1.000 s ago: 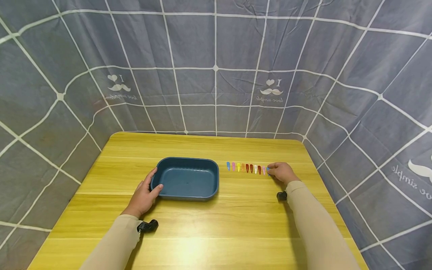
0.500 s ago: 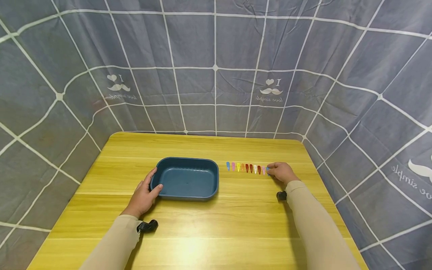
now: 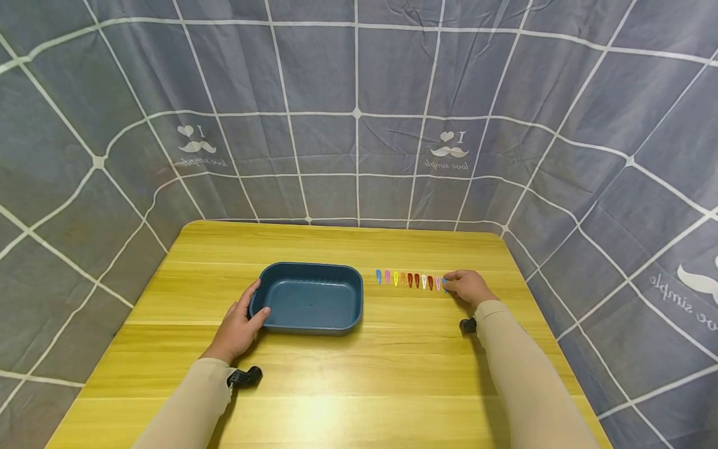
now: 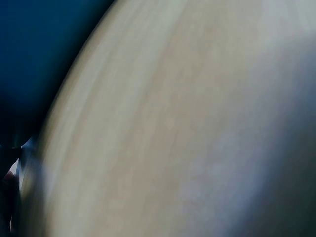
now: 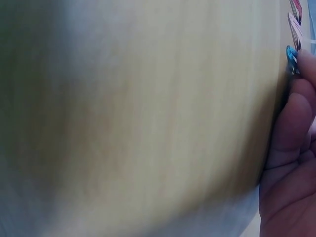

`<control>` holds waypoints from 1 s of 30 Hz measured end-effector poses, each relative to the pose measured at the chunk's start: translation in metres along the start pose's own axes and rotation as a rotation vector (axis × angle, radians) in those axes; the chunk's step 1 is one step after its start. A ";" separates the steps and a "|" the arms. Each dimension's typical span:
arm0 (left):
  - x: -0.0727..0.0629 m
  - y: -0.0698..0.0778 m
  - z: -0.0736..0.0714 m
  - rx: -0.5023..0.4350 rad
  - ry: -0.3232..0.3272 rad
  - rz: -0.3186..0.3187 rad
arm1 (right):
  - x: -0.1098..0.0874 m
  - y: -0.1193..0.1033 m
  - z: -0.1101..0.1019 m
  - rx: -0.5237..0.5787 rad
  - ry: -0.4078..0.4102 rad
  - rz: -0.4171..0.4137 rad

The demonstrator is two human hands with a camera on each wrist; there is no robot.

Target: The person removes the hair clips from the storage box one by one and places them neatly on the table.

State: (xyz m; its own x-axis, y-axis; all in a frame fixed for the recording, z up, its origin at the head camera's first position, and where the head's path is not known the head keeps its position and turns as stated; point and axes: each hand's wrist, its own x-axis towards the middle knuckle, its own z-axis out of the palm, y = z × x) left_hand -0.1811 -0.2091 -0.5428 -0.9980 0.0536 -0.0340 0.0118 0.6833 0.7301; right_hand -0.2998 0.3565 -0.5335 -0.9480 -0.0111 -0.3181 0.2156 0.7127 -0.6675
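In the head view my left hand [image 3: 237, 327] grips the left end of a dark blue plastic tray [image 3: 311, 328], thumb over the near rim and fingers along the outer side. To the right lies a row of small teardrop-shaped snap hair clips, among them blue [image 3: 379, 276], pink [image 3: 387, 277], yellow [image 3: 396, 278] and red [image 3: 417, 280] ones. At the row's right end my right hand [image 3: 470, 287] pinches a light blue hair clip [image 5: 291, 53] on the table. The right wrist view has a pink hair clip [image 5: 295, 28] just beyond it. Only blurred tray and table fill most of the left wrist view.
A wooden table [image 3: 359, 374] carries everything. Grey curtain [image 3: 325, 68] with white lines surrounds its back and sides. Black wrist cameras, one at the left cuff [image 3: 245, 376] and one at the right [image 3: 468, 326], sit low over the tabletop.
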 end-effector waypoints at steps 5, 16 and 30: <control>0.000 0.000 0.000 0.002 0.003 0.004 | 0.001 0.002 0.000 0.019 -0.003 0.000; 0.001 -0.002 0.001 -0.006 0.001 0.005 | 0.000 0.003 0.000 0.032 -0.009 -0.001; 0.002 -0.001 -0.002 -0.025 -0.027 0.004 | -0.004 0.002 -0.005 0.050 -0.020 0.020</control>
State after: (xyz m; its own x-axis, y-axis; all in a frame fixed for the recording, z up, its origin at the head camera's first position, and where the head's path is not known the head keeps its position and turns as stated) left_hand -0.1833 -0.2116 -0.5424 -0.9959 0.0764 -0.0490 0.0142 0.6645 0.7472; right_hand -0.2964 0.3614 -0.5303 -0.9386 -0.0114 -0.3448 0.2466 0.6768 -0.6937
